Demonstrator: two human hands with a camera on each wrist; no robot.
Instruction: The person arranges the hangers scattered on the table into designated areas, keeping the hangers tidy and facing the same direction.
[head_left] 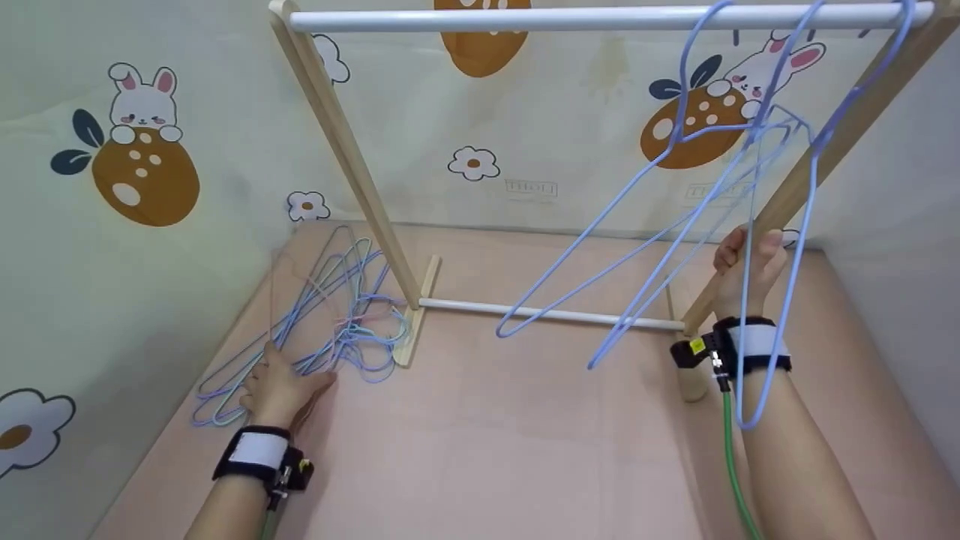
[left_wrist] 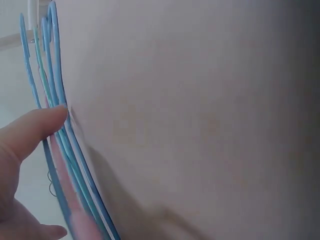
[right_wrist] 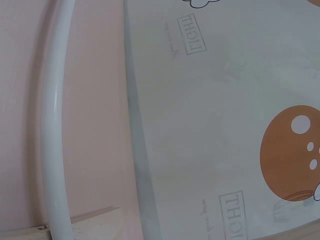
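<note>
While the right hand [head_left: 744,264] is holding up a blue hanger [head_left: 772,247] beside the rack's wooden leg [head_left: 825,161], the left hand [head_left: 279,386] is resting on a pile of hangers [head_left: 337,315].
The right grip is curling round the thin wire of a blue hanger that is hanging from the white top rail [head_left: 600,16], with more blue hangers [head_left: 637,225] swinging from the same rail to its left. The left grip is lying flat and relaxed on the pink surface [head_left: 487,435], its thumb [left_wrist: 35,127] touching the blue wires of the pile near the rack's left foot, holding nothing.
</note>
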